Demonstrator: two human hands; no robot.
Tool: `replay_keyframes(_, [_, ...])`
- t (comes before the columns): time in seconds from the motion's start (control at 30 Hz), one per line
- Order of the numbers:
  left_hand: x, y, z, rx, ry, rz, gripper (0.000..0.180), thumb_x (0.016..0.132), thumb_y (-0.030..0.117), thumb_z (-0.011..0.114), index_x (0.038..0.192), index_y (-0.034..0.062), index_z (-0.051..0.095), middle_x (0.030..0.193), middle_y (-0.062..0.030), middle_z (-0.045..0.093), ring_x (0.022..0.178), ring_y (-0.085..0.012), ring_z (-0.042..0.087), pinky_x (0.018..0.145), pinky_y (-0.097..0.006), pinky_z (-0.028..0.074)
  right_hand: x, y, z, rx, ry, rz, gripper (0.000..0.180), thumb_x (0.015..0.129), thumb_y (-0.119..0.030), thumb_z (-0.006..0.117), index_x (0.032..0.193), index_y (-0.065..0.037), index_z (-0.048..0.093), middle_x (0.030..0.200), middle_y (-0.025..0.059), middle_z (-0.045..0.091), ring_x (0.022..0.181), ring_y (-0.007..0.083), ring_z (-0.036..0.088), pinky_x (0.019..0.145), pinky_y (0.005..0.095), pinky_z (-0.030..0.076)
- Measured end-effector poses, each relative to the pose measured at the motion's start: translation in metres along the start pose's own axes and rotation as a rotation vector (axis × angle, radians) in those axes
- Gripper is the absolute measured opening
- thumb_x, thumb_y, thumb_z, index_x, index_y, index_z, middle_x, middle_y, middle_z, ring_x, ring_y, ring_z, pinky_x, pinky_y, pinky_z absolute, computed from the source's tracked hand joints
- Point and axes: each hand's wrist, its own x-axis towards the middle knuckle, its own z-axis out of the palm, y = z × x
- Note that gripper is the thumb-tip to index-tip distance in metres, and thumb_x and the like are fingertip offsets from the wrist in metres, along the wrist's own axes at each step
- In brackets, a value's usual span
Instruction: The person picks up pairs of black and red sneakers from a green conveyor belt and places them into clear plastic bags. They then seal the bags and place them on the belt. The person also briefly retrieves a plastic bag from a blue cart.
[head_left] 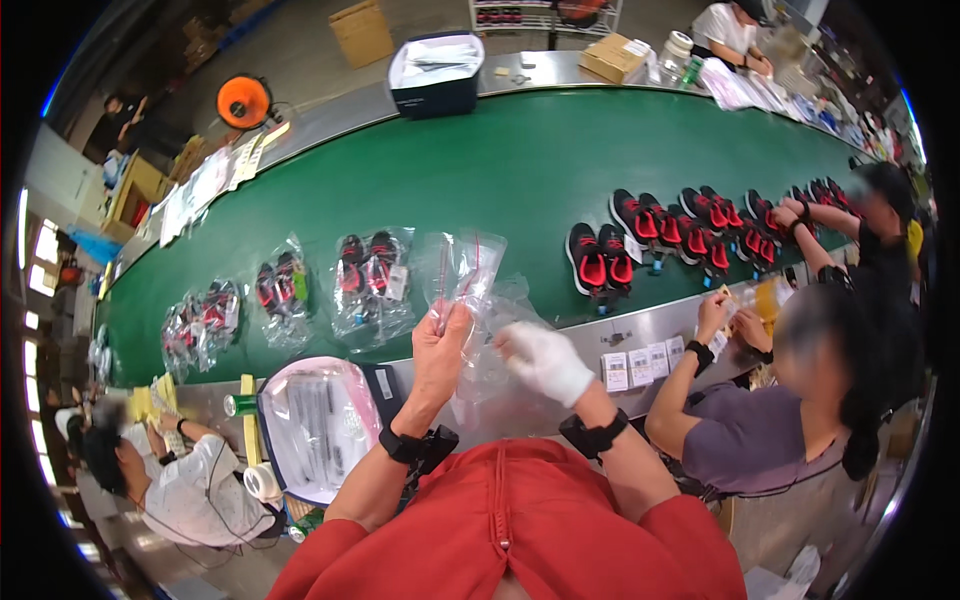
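Note:
My bare left hand (440, 345) is closed on a clear plastic bag (482, 262) with a thin red line near its top edge. The bag stands up from the fingers, over the near edge of the green belt. Just right of it is my right hand (548, 364) in a white glove, its fingers curled toward the loose film. Those fingertips are blurred, so whether they grip the film is unclear. Left of the bag lies a bagged pair of black and red sneakers (368, 265). To the right stands an unbagged pair of sneakers (600, 258).
A bin (318, 425) of plastic bags sits by my left forearm. More bagged sneakers (282, 285) lie leftward; several unbagged pairs (710, 210) are at right. Small white label stacks (640, 366) rest on the metal edge. Co-workers (760, 410) flank me. A dark bin (436, 75) stands across the belt (400, 170).

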Motion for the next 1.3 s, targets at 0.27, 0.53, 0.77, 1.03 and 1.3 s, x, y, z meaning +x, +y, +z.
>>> replay_keyframes(0.27, [-0.025,0.018,0.038,0.618,-0.293,0.269,0.017,0.09,0.018,0.059,0.083,0.0034,0.059,0.065,0.0065,0.048,0.061,-0.0034,0.042,0.05,-0.023,0.034,0.011,0.077,0.027,-0.227,-0.122,0.219,0.033,0.085,-0.034,0.052,0.102,-0.009,0.064,0.103,0.013,0.065,0.09,0.0312,0.062,0.077,0.041,0.05])
replay_keyframes(0.53, [0.042,0.013,0.026,0.474,0.101,0.254,0.018,0.092,0.015,0.057,0.082,0.0004,0.058,0.065,0.0047,0.048,0.063,-0.0035,0.038,0.052,-0.022,0.032,0.023,0.0,0.01,-0.134,0.049,-0.018,0.013,0.081,-0.018,0.058,0.087,-0.009,0.064,0.081,0.0122,0.065,0.074,0.0293,0.064,0.064,0.0368,0.051])
replay_keyframes(0.77, [0.073,0.016,0.037,0.547,0.078,0.199,0.021,0.093,0.019,0.056,0.082,0.0021,0.058,0.069,0.0074,0.047,0.063,-0.0024,0.036,0.053,-0.02,0.029,0.015,0.141,-0.07,-0.28,0.506,0.362,0.038,0.075,-0.042,0.067,0.099,-0.013,0.066,0.091,0.0114,0.063,0.084,0.0291,0.059,0.074,0.0398,0.048])
replay_keyframes(1.03, [0.094,-0.008,0.051,0.554,0.072,0.168,0.021,0.093,0.019,0.056,0.081,0.0019,0.057,0.067,0.0078,0.044,0.062,-0.0028,0.034,0.053,-0.021,0.028,0.04,0.231,-0.019,-0.697,0.114,0.553,0.039,0.062,-0.049,0.07,0.086,-0.019,0.065,0.09,0.0125,0.057,0.092,0.029,0.054,0.077,0.0423,0.038])
replay_keyframes(1.3, [0.101,-0.02,0.041,0.417,0.148,0.071,0.021,0.092,0.021,0.056,0.08,0.0034,0.057,0.066,0.0098,0.04,0.061,-0.0015,0.032,0.05,-0.021,0.025,0.016,0.194,-0.099,0.806,0.42,0.501,0.038,0.086,-0.033,0.062,0.109,-0.003,0.06,0.094,0.0069,0.063,0.083,0.0097,0.06,0.068,0.0256,0.046])
